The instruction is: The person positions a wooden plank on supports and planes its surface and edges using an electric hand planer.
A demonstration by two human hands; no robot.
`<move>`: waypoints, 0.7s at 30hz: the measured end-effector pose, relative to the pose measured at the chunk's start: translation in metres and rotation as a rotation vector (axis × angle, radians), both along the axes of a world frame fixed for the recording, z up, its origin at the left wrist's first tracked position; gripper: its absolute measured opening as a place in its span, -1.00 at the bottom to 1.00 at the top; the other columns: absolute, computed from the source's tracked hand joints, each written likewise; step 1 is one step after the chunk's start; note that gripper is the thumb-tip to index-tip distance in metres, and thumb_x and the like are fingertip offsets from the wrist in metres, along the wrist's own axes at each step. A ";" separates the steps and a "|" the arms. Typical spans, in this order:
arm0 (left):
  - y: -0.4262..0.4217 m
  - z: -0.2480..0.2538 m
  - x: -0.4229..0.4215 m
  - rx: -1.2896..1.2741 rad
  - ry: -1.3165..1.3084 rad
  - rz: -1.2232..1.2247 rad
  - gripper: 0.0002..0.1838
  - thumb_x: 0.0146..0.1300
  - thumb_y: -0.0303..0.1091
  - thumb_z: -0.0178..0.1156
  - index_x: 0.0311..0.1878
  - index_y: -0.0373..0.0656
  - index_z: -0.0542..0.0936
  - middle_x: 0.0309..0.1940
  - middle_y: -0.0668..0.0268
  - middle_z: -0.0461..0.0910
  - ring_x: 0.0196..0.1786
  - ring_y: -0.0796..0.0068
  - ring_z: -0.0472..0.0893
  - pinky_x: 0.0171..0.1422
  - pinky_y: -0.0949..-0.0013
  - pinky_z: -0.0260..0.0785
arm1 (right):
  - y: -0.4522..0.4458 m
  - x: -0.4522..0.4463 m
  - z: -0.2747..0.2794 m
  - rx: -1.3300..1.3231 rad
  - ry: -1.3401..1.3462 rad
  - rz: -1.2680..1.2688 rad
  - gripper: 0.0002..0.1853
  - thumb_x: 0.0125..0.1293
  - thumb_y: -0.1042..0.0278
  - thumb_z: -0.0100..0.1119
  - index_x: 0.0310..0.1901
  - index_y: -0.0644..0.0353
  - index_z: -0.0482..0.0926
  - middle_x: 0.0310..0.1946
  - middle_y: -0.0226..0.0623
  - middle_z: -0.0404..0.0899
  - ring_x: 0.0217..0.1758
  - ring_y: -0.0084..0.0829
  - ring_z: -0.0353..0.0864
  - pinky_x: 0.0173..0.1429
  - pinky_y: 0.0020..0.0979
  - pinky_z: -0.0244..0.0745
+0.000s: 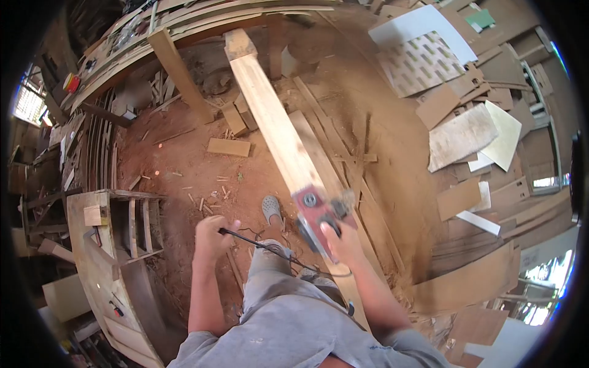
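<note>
A long pale wooden beam runs from the upper middle down to the right side of my body. On top of it sits a red power planer, with my right hand wrapped round its dark handle. My left hand is closed on a black power cord, held off to the left of the beam. The cord droops from there across my front toward the planer. Dust blurs the air to the right of the tool.
At the left stands a wooden cabinet frame. Blocks and shavings lie on the reddish ground. A bench spans the top. Boards and sheets pile up at the right. Planks lie beside the beam.
</note>
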State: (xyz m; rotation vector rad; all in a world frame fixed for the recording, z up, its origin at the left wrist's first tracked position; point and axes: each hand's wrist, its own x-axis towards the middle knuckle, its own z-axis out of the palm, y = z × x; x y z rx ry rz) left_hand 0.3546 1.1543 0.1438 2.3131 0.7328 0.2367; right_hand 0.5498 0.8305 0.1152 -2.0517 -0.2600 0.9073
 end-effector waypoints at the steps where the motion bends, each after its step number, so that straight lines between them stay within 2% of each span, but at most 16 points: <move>1: -0.025 0.003 0.001 -0.026 -0.010 -0.069 -0.59 0.29 -0.24 0.62 -0.52 -0.23 0.62 -0.55 0.11 0.59 -0.43 0.03 0.62 -0.26 0.06 0.45 | -0.037 -0.023 0.009 -0.006 0.000 -0.010 -0.40 0.55 -0.18 0.33 0.11 0.35 0.78 -0.12 0.24 0.81 0.01 0.09 0.86 0.12 -0.04 0.67; 4: -0.089 0.004 -0.001 -0.182 -0.012 -0.206 -0.63 0.25 -0.20 0.63 -0.49 -0.21 0.69 -0.50 0.12 0.68 -0.37 0.03 0.70 -0.22 0.06 0.51 | -0.147 -0.087 0.017 -0.094 0.010 -0.011 -0.48 0.56 -0.06 0.33 0.13 0.34 0.78 -0.10 0.20 0.82 -0.02 0.00 0.86 0.11 -0.06 0.67; 5: -0.105 0.002 -0.002 -0.248 -0.008 -0.239 -0.64 0.24 -0.19 0.64 -0.47 -0.20 0.71 -0.48 0.13 0.70 -0.35 0.02 0.72 -0.21 0.06 0.53 | -0.180 -0.108 0.018 -0.101 0.023 -0.042 -0.52 0.55 0.00 0.33 0.12 0.35 0.78 -0.16 0.14 0.82 -0.09 -0.09 0.84 0.05 -0.09 0.68; 7: -0.126 -0.003 -0.001 -0.224 -0.006 -0.382 -0.63 0.24 -0.15 0.64 -0.47 -0.19 0.70 -0.48 0.14 0.70 -0.35 0.00 0.72 -0.21 0.04 0.52 | -0.231 -0.140 0.023 -0.114 0.094 -0.127 -0.58 0.54 0.08 0.33 0.07 0.36 0.77 -0.28 0.02 0.79 -0.20 -0.23 0.80 -0.06 -0.15 0.66; 9: -0.134 -0.007 -0.001 -0.244 0.074 -0.471 -0.58 0.25 -0.09 0.63 -0.49 -0.19 0.68 -0.49 0.16 0.70 -0.34 -0.04 0.70 -0.21 0.00 0.52 | -0.256 -0.157 0.028 -0.132 0.214 -0.233 -0.61 0.53 0.12 0.34 0.02 0.37 0.77 -0.38 -0.09 0.73 -0.30 -0.35 0.75 -0.15 -0.20 0.64; 11: -0.132 -0.018 -0.001 -0.277 0.108 -0.476 -0.58 0.26 -0.09 0.62 -0.49 -0.19 0.68 -0.49 0.16 0.69 -0.33 -0.05 0.70 -0.19 -0.03 0.52 | -0.257 -0.155 0.022 -0.133 0.176 -0.220 -0.62 0.53 0.11 0.33 -0.03 0.37 0.76 -0.45 -0.16 0.66 -0.36 -0.41 0.69 -0.22 -0.23 0.59; 14: -0.108 -0.025 0.011 -0.290 0.094 -0.432 -0.58 0.28 -0.08 0.60 -0.47 -0.19 0.68 -0.49 0.14 0.69 -0.31 -0.10 0.70 -0.16 -0.07 0.52 | -0.221 -0.127 0.010 -0.092 0.071 -0.170 -0.62 0.53 0.10 0.34 -0.07 0.37 0.74 -0.48 -0.19 0.63 -0.40 -0.43 0.63 -0.25 -0.24 0.55; 17: -0.067 -0.042 0.021 -0.272 0.082 -0.325 -0.59 0.30 -0.08 0.59 -0.45 -0.19 0.69 -0.48 0.10 0.68 -0.29 -0.15 0.70 -0.12 -0.10 0.53 | -0.132 -0.065 0.017 -0.099 -0.028 -0.083 -0.59 0.54 0.05 0.33 -0.08 0.35 0.74 -0.47 -0.17 0.63 -0.40 -0.40 0.58 -0.24 -0.21 0.54; 19: -0.037 -0.048 0.027 -0.255 0.089 -0.254 -0.59 0.30 -0.09 0.58 -0.45 -0.21 0.69 -0.48 0.05 0.66 -0.30 -0.21 0.68 -0.14 -0.10 0.52 | -0.072 -0.023 0.004 -0.071 -0.008 -0.075 -0.54 0.56 -0.03 0.31 -0.08 0.33 0.74 -0.47 -0.13 0.61 -0.37 -0.38 0.55 -0.20 -0.19 0.54; 21: -0.009 -0.049 0.034 -0.234 0.103 -0.225 -0.70 0.25 -0.21 0.62 -0.41 -0.21 0.76 -0.48 0.11 0.70 -0.34 -0.03 0.69 -0.18 0.03 0.52 | -0.005 0.021 -0.011 -0.068 -0.007 -0.070 -0.49 0.57 -0.09 0.29 -0.07 0.34 0.74 -0.45 -0.06 0.61 -0.33 -0.31 0.62 -0.15 -0.15 0.56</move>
